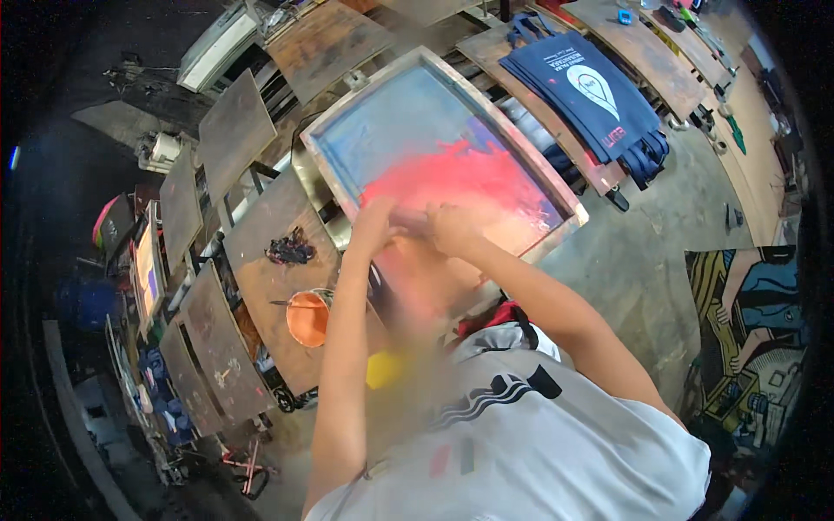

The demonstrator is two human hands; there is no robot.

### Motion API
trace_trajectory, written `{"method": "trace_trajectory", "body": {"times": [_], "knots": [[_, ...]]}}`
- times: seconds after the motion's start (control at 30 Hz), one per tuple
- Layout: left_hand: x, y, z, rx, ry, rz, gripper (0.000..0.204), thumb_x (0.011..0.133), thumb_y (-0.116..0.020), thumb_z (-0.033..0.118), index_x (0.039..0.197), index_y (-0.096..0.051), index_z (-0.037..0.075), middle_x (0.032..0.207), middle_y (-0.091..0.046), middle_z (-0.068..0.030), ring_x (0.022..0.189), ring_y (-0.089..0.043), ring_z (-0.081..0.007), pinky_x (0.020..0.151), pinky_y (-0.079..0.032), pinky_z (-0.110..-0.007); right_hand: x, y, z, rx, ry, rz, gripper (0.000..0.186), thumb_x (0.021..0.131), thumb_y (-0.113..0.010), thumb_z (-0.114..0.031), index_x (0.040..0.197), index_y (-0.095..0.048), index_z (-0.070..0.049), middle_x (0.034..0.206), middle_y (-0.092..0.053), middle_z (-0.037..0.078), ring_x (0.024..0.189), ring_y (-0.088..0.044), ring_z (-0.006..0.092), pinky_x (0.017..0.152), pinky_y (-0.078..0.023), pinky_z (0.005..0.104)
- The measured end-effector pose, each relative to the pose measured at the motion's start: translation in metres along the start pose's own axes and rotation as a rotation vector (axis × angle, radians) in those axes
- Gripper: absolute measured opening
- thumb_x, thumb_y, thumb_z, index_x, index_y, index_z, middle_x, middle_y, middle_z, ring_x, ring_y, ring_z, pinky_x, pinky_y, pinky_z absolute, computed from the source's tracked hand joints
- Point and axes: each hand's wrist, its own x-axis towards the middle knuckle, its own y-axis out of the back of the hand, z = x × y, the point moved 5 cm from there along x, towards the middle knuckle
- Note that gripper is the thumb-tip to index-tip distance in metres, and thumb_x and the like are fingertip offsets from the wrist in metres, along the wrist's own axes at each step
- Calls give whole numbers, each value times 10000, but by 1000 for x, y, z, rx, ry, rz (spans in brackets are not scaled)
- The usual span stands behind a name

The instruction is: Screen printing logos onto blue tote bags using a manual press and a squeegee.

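Both my hands grip the two ends of a squeegee (410, 220), whose blade is hidden below them. My left hand (372, 227) is closed round its left end, and my right hand (452, 228) is closed round the right end. Under them lies a screen printing frame (423, 56) with wooden sides and a blue-grey mesh. Wet pink-red ink (443, 178) is smeared across the middle of the mesh, beyond my hands. Nearer my body the mesh looks orange-pink, partly blurred and covered by my forearms.
An orange ink bucket (308, 318) and a dark crumpled rag (290, 250) sit on the board to the left. Dark blue tote bags (586, 91) with a white print are stacked on the right. Worn boards (236, 130) stand on racks at the far left.
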Motion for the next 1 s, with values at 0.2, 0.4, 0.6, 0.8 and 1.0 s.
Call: {"method": "trace_trajectory", "body": {"times": [0.2, 0.4, 0.6, 0.8, 1.0], "knots": [[-7, 7, 10, 75, 43, -62, 650, 669, -845, 223, 1230, -560, 59, 1175, -603, -164, 1184, -514, -366, 969, -434, -466, -14, 15, -4, 57, 16, -15, 351, 787, -710, -228, 1071, -571, -77, 1020, -647, 201, 926, -665, 372, 796, -530, 475], [63, 1, 82, 101, -224, 57, 564, 666, -844, 304, 1099, -567, 73, 1049, -605, -124, 1062, -549, -349, 881, -446, -460, -31, 84, 62, 63, -64, 21, 361, 779, -668, -317, 1034, -614, -68, 963, -689, 189, 913, -682, 364, 759, -539, 482], [151, -53, 167, 55, -452, -57, 557, 669, -843, 294, 1112, -577, 85, 1088, -617, -126, 1080, -562, -345, 906, -448, -452, -86, 118, 156, -24, -141, 184, 313, 737, -656, -252, 979, -608, -59, 816, -670, 180, 805, -667, 388, 699, -522, 502], [182, -95, 177, 158, -386, -258, 564, 625, -864, 286, 1075, -595, 78, 1075, -604, -134, 1037, -565, -346, 861, -466, -448, -106, 105, 175, 0, -284, 454, 679, 787, -618, -707, 859, -603, -32, 778, -668, 204, 699, -679, 358, 639, -528, 467], [170, -71, 182, -23, -339, -233, 566, 620, -867, 267, 1064, -592, 47, 1035, -589, -132, 975, -549, -334, 839, -466, -436, -93, 93, 178, 101, -326, 248, 435, 777, -743, -314, 1084, -557, -69, 956, -662, 168, 886, -674, 347, 747, -543, 477]]}}
